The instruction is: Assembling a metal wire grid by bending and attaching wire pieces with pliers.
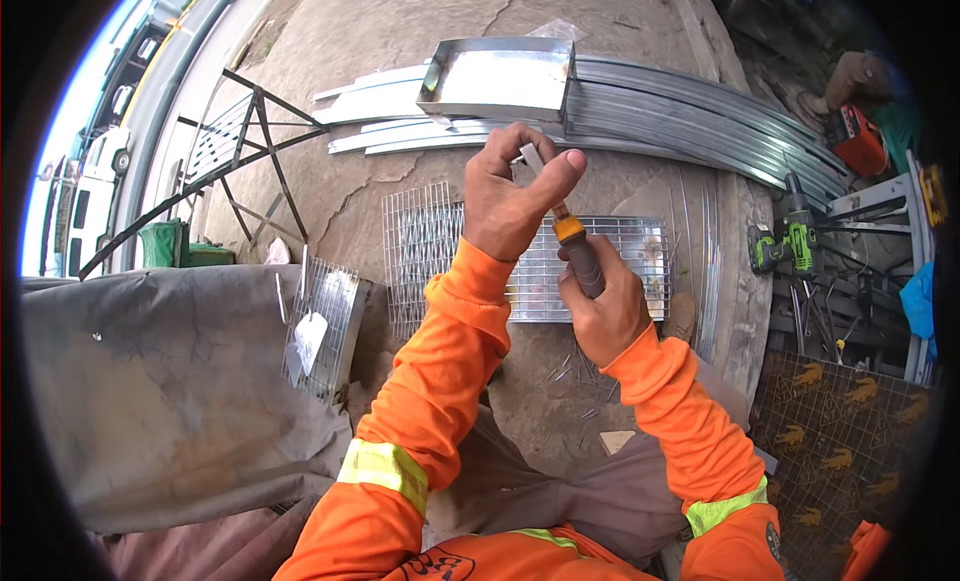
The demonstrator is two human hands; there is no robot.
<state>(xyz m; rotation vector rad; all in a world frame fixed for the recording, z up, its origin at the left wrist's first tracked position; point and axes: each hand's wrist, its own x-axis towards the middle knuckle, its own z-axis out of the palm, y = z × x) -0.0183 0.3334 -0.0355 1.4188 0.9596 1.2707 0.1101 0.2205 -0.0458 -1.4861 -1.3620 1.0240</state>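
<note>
In front of me, my right hand [613, 306] is wrapped round the grey-and-orange handle [581, 256] of a hand tool, which tilts up and to the left. My left hand [508, 193] is closed at the tool's far end, thumb and fingers pinching a narrow, flat silver metal piece [532, 159]. That piece lines up with the handle, but the thumb covers where they meet, so I cannot tell whether it is the tool's blade. Below my hands, a metal wire grid [535, 299] lies over a shiny sheet-metal piece. Another wire grid [402, 256] lies to its left.
An open sheet-metal box [500, 109] rests on long metal channels [680, 116] across the far ground. A dark metal frame [262, 131] stands at left, beyond a grey cloth-covered surface [190, 381]. At right are a green cordless drill [798, 236] and a red machine [858, 141].
</note>
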